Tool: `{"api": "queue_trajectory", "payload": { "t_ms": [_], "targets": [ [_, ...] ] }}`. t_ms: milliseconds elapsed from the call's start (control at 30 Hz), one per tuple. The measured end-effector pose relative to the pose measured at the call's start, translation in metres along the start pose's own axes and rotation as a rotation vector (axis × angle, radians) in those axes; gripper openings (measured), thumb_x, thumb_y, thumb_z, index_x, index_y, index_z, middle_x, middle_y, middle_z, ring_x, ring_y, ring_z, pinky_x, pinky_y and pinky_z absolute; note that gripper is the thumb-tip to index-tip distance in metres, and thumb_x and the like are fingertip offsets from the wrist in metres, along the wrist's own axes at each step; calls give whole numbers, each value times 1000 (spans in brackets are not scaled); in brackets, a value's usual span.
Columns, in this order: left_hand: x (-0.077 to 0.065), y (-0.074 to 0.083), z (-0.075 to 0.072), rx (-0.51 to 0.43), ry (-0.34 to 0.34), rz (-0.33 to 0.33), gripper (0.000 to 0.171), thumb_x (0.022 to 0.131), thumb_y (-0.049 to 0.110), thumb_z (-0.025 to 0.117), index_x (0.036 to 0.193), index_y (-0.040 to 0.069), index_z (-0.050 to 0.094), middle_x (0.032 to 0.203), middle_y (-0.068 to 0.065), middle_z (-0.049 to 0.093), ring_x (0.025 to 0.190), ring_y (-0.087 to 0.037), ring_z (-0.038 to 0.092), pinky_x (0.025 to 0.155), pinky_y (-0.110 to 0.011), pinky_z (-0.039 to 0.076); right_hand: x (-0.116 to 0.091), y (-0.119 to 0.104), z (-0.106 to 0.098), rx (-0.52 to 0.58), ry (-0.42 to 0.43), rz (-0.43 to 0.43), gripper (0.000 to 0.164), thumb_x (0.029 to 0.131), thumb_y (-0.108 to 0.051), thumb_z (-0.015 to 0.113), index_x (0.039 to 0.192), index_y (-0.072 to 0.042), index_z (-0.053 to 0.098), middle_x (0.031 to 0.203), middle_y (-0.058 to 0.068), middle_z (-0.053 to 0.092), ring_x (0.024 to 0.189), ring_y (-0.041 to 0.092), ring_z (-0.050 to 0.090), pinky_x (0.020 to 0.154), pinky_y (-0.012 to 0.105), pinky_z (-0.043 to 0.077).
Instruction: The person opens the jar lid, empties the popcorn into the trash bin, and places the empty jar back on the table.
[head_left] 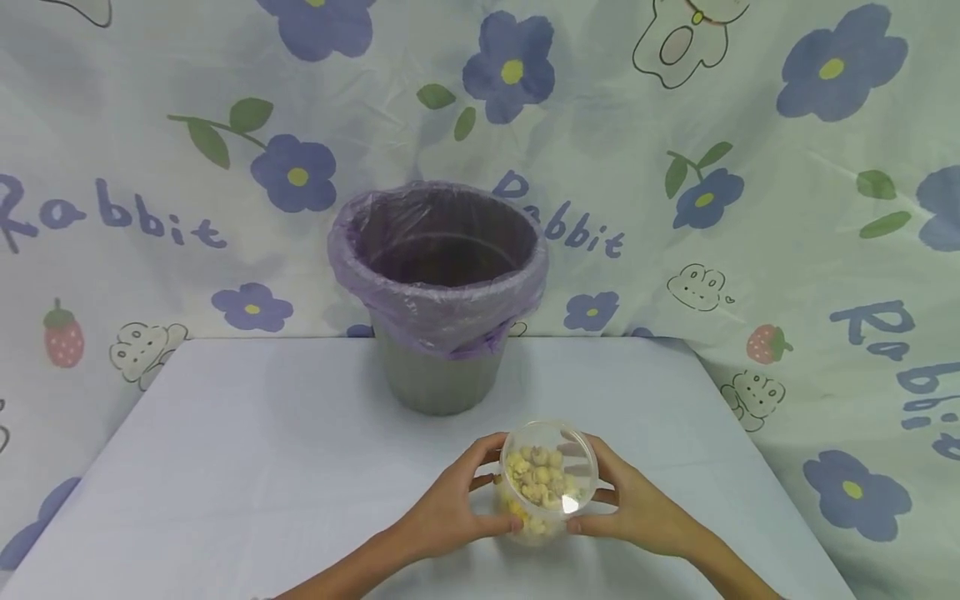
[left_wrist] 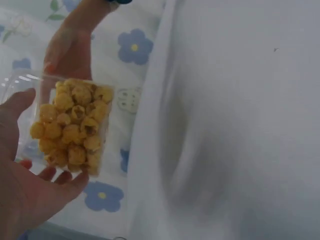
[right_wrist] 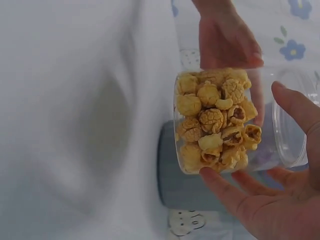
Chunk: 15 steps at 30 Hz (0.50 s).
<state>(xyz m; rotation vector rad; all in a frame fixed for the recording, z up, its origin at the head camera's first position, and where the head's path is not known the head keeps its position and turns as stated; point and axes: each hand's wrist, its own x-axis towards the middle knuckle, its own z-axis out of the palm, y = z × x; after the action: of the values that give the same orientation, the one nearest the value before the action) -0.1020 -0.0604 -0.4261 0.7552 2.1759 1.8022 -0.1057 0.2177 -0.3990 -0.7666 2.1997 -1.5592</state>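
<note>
Item held: one clear jar [head_left: 579, 467], part-filled with popcorn [right_wrist: 212, 122], at the near side of the bench [head_left: 247, 442], right of centre. In both wrist views its base appears raised off the surface.

My left hand [head_left: 447, 512] grips the left side of the wall; my right hand [head_left: 648, 517] grips the right. Each is part-closed, opened only to the jar's width, fingers curved round it and thumb toward the near side. I judge the two-sided hold is meant to steady a smooth, round wall and keep the jar roughly upright.

The grey bin [head_left: 442, 383] stands on the far part of the bench, left of the jar and well apart from it, presumably to leave both hands working room. Its purple bag [head_left: 450, 317] is folded outward over the rim, likely so that it does not slip inside.

Not verified: whether a lid is fitted, since clear plastic and glare confuse the top. Some of my fingers are hidden behind the jar in the head view. The bin's floor is lost in shadow. My forearms are cut off at the lower edge, and a dark wristband [left_wrist: 119, 1] barely enters the left wrist view.
</note>
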Motion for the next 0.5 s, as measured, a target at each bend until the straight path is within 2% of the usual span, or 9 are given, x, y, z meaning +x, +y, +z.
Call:
{"api": "queue_trajectory", "payload": {
  "t_ms": [167, 367, 500],
  "targets": [
    [8, 10, -7, -11, 6, 25, 86, 82, 25, 84, 152, 16, 33, 148, 0, 43, 135, -24, 41, 107, -42, 41, 10, -14, -9, -41, 8, -34, 89, 82, -13, 84, 154, -15, 30, 145, 12, 43, 130, 42, 44, 97, 36, 50],
    [19, 23, -13, 25, 31, 42, 96, 79, 25, 87, 155, 17, 28, 148, 2, 42, 136, -20, 40, 108, -45, 40, 21, -30, -18, -111, 31, -50, 90, 81, -16, 85, 153, -17, 32, 144, 9, 46, 128, 35, 48, 94, 37, 52],
    [24, 28, -16, 52, 48, 44, 103, 76, 25, 89, 156, 17, 24, 149, 0, 41, 137, -19, 38, 110, -48, 36, 27, -37, -21, -134, 53, -51, 87, 82, -18, 84, 152, -19, 33, 143, 11, 46, 124, 35, 52, 92, 36, 53]
  ]
}}
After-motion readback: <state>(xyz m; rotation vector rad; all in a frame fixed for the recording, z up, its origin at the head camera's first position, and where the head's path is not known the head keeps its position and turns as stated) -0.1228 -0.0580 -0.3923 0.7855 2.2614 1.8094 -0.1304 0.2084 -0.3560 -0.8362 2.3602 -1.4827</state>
